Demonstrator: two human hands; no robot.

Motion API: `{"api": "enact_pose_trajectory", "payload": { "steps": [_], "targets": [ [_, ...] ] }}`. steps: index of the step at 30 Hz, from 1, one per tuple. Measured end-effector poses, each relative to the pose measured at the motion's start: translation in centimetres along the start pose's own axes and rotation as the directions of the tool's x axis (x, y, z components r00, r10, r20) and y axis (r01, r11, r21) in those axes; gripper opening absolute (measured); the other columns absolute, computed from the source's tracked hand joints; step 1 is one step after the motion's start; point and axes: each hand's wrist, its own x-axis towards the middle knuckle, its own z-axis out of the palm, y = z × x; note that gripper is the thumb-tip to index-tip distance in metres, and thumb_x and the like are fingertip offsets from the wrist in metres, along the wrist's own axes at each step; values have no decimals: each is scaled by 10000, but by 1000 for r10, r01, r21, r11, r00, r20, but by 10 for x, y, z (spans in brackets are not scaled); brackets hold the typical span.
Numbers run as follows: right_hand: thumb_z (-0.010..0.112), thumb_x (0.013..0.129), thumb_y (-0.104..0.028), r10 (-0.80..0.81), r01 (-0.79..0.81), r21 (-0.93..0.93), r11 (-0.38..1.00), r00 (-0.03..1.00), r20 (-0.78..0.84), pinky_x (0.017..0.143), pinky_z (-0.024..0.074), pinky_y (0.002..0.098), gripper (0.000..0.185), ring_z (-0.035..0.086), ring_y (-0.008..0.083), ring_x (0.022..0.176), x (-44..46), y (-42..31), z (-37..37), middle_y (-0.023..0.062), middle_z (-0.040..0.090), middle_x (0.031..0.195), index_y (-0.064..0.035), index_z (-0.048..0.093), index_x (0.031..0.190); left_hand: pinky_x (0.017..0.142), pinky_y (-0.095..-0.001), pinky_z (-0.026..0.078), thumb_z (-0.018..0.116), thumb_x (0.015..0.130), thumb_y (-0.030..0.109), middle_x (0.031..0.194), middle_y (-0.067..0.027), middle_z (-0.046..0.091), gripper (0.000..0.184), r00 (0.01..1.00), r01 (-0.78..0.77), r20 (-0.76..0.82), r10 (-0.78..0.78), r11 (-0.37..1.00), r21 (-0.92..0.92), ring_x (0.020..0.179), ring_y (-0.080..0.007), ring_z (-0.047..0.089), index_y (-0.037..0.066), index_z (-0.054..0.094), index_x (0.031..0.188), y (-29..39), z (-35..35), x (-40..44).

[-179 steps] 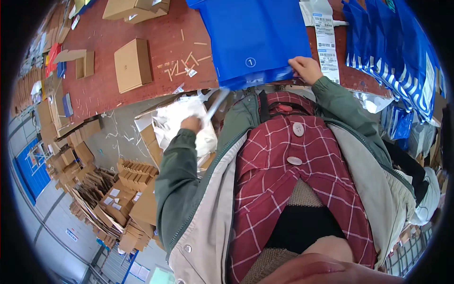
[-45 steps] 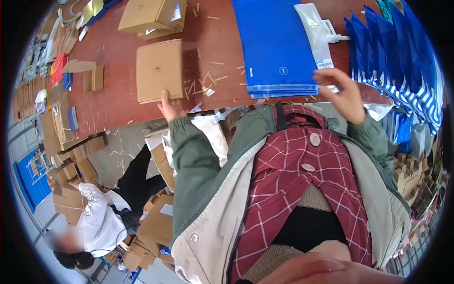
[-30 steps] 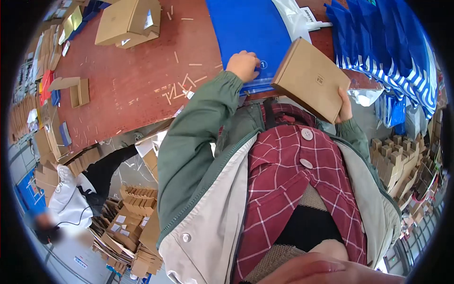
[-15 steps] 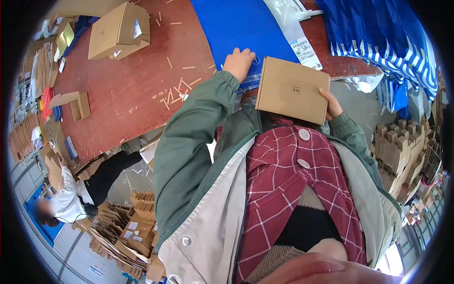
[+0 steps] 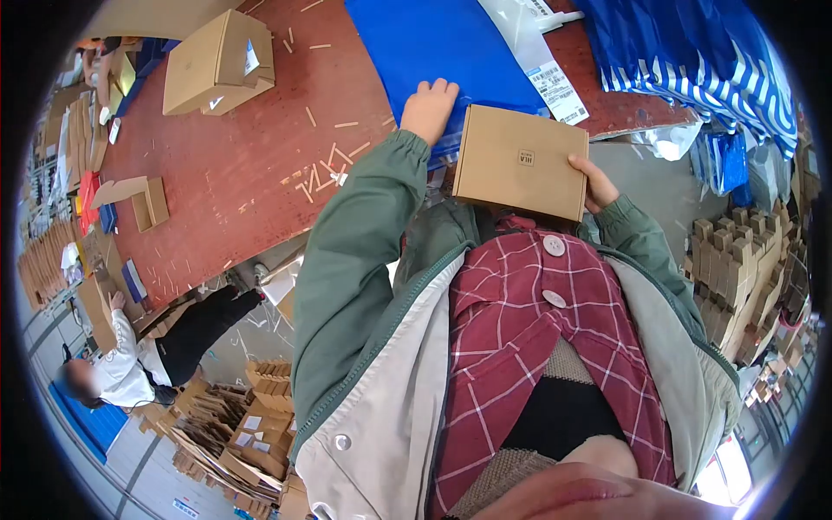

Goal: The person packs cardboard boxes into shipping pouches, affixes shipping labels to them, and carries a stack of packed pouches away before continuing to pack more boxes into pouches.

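A closed brown cardboard box (image 5: 498,178) with a small square logo is in front of my chest, at the table's near edge. My right hand (image 5: 594,184) grips its right side, thumb on top and the other fingers hidden beneath. My left hand (image 5: 429,111) is on the near part of a flat blue plastic bag (image 5: 451,52), with fingers curled at the bag's surface. The box's left end overlaps the near edge of the bag. Beside the bag lies a clear plastic sleeve with a white printed label (image 5: 555,89).
Blue-and-white striped bags (image 5: 693,69) hang over the table's right end. On the red table (image 5: 234,173) are a larger carton (image 5: 204,65), an open small box (image 5: 149,204) and scattered thin strips. Stacked cardboard (image 5: 737,269) stands at right. A co-worker (image 5: 126,368) handles cardboard at left.
The box and my right hand have shifted slightly left, closer under the bag's near edge. My left hand has moved a little up and left on the bag. The co-worker's arm has moved.
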Motion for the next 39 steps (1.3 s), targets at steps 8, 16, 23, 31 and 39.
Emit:
{"api": "enact_pose_trajectory", "payload": {
  "steps": [8,16,23,31,39],
  "targets": [
    [538,934,-371,-23,23,-37,999,1000,8,1004,431,365,583,547,246,1173,16,5,28,159,540,1296,27,415,1342,905,-388,489,489,953,224,1236,-104,611,329,963,9,-252,-98,944,-331,1121,-275,578,99,587,1241,3,-30,-8],
    [520,944,-411,71,-41,264,964,992,-105,1023,416,446,579,502,235,1223,-22,15,39,101,500,1341,-93,360,1401,1019,-377,413,467,966,279,1317,-95,562,382,970,78,-226,-93,994,-72,1204,-283,530,117,549,1301,33,-39,-12],
    [574,933,-355,91,-82,206,975,995,-37,1030,417,430,553,501,246,1215,13,1,86,85,505,1315,-109,358,1379,1100,-453,299,458,971,240,1384,-83,505,393,972,-48,-233,-12,967,-250,1296,-287,438,128,513,1343,57,-68,-36],
    [717,844,-260,-207,212,81,974,976,-69,935,445,402,518,534,194,1107,73,-2,174,47,537,1213,-118,453,1267,1082,-459,309,519,933,213,1330,-54,561,385,906,151,-382,-182,982,-110,1245,-262,498,145,550,1311,34,-81,-66],
    [679,863,-351,-74,75,-21,997,997,30,960,436,435,576,516,220,1146,68,-15,140,73,509,1240,-126,412,1322,1101,-461,286,487,963,203,1361,-63,530,367,957,-13,-282,-67,962,-272,1285,-298,452,135,539,1320,41,-82,-51]
  ]
}}
